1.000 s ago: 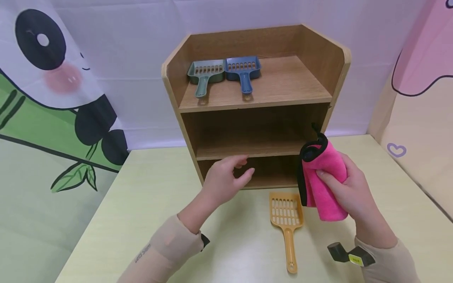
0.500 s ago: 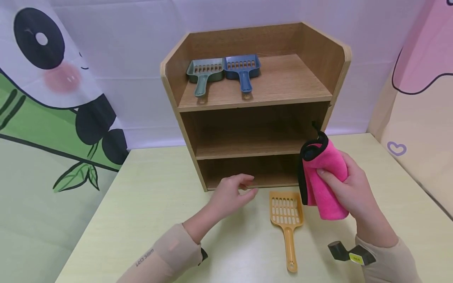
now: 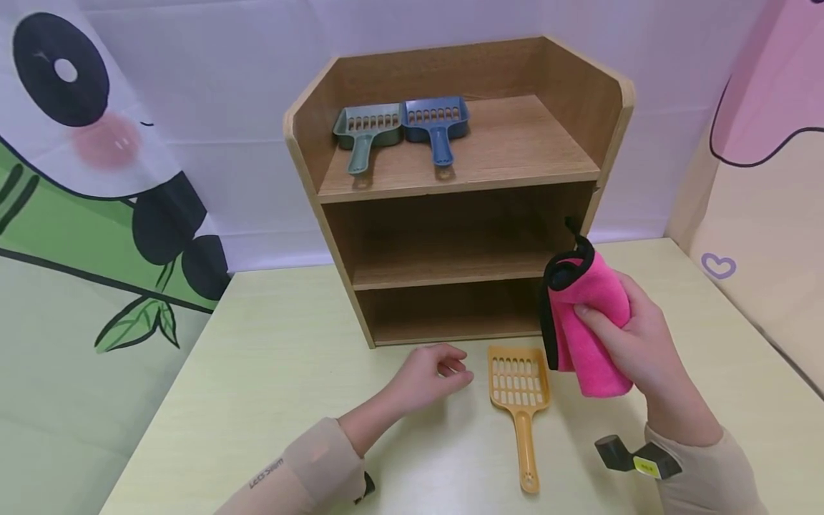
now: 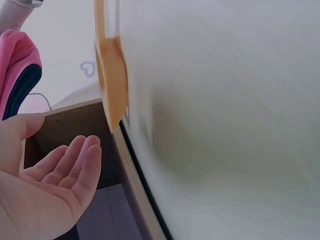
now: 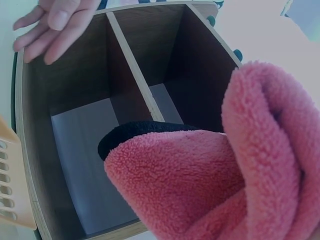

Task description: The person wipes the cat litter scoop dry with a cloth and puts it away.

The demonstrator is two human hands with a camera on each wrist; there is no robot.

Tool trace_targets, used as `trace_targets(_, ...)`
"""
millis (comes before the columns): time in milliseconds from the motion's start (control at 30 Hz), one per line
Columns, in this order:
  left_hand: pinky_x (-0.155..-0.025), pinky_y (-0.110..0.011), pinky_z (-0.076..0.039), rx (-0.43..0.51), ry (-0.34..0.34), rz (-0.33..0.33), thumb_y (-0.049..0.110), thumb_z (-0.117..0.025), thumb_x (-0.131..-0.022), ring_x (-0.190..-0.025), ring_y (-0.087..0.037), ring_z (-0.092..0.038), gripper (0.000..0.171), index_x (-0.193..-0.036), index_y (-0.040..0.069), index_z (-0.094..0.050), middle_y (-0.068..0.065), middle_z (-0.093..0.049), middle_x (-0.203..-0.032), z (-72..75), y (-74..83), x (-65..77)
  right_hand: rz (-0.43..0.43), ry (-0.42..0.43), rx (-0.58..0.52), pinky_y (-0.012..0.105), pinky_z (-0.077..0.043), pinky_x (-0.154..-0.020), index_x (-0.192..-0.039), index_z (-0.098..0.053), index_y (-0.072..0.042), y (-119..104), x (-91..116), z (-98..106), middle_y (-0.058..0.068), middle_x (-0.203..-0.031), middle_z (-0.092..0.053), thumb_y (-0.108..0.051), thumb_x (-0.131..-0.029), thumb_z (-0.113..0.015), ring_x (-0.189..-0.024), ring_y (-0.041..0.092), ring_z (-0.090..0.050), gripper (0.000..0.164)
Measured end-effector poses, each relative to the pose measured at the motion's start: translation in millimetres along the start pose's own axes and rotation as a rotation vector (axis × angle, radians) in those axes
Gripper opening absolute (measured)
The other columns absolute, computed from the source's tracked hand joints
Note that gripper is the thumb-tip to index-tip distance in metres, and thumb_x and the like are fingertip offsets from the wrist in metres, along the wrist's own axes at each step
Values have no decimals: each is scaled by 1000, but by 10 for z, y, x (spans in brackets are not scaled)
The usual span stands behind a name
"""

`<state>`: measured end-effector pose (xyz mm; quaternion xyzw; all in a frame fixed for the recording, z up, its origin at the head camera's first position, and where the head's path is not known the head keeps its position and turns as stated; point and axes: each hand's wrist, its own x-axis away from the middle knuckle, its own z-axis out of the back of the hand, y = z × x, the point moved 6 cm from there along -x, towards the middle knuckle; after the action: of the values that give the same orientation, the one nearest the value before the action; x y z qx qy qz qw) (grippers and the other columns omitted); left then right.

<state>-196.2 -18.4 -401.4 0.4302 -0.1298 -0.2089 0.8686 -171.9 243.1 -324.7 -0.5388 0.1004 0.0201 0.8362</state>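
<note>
A folded pink cloth with black edging is gripped in my right hand, held up in front of the right side of the wooden shelf. In the right wrist view the fluffy cloth fills the lower right. My left hand holds nothing; its fingers are loosely bent, just left of an orange slotted litter scoop lying on the table. The left wrist view shows that hand palm up, fingers relaxed, with the scoop beyond the fingertips.
On the shelf's top board sit a green litter scoop and a blue litter scoop, side by side. Two compartments open toward me below. The pale table runs around the shelf, with a printed cloth backdrop behind.
My left hand has come down and toward me from in front of the lower compartments to beside the orange scoop. My right hand still grips the cloth, nearly unmoved.
</note>
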Motion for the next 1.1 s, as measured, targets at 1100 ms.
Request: trace_targets(1100,-73,-35,-58,685,-384,487,20,-58,-91,-79,-19,-71,29,-103,-5,-66,-14,-72,-90,-872,-154,113,2,13,20,26,-54,-64,-139,-37,-14,16,-16,5,0,-119,-48,-23,-90,-63,-98,14,-51,56)
